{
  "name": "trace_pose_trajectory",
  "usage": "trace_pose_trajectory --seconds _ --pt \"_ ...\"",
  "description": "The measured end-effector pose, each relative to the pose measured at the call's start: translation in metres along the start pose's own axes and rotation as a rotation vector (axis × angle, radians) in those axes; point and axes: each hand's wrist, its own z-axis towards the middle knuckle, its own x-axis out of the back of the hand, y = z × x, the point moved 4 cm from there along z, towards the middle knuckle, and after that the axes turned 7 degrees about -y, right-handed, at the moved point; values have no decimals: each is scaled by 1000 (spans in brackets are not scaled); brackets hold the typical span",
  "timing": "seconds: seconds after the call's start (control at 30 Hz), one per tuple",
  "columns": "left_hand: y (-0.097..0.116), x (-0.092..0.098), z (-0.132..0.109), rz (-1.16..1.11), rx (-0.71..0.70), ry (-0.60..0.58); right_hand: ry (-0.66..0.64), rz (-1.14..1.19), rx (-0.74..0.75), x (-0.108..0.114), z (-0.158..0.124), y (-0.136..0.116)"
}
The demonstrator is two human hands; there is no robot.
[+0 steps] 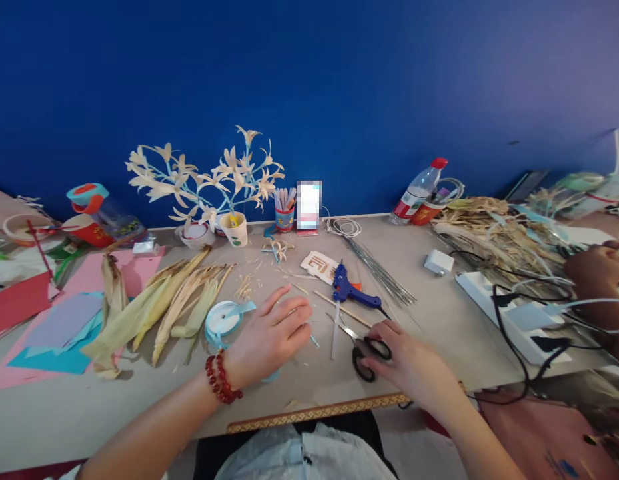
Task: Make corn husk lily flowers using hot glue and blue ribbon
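Left hand (274, 330) is palm down over the tabletop (309, 393) with fingers loosely spread, next to one roll of pale blue ribbon (214, 325), and there's a red bead bracelet (222, 380) on that wrist. Right hand (406, 360) is at the one pair of scissors (358, 341), fingers curled around the black handle loops, though I honestly can't tell if it's really gripping them. Scissors sit right at the front middle, black plastic loops, silver blades pointing away from the person and a bit left. Just past them: one thin wooden stick (322, 296), one whitish glue stick (335, 330), one blue glue gun (356, 293) and a white packet (319, 265) with blocky brown marks I can't read. Bunch of corn husks (164, 307) off left, overlapping too much to count. Farther back, one paper cup (234, 232) with husk-coloured flowers (232, 170), one phone (310, 207) with a blurred screen, and one red-capped bottle (414, 197), red-and-white label too small to make out. Far right, another person's hand (596, 273) near a power strip (512, 327).
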Motion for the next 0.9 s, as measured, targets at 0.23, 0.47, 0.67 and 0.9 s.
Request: trace_pose_trajectory --seconds 0.23,0.47,0.67,0.9 --pt "5 12 2 57 -6 93 22 382 341 10 11 -86" --pt "-5 24 -5 143 96 134 141 417 332 -6 39 -112" --pt "6 34 -35 -70 276 611 306 529 392 -1 48 -109" --pt "-9 -32 -26 -1463 905 497 490 292 574 6 40 -125"
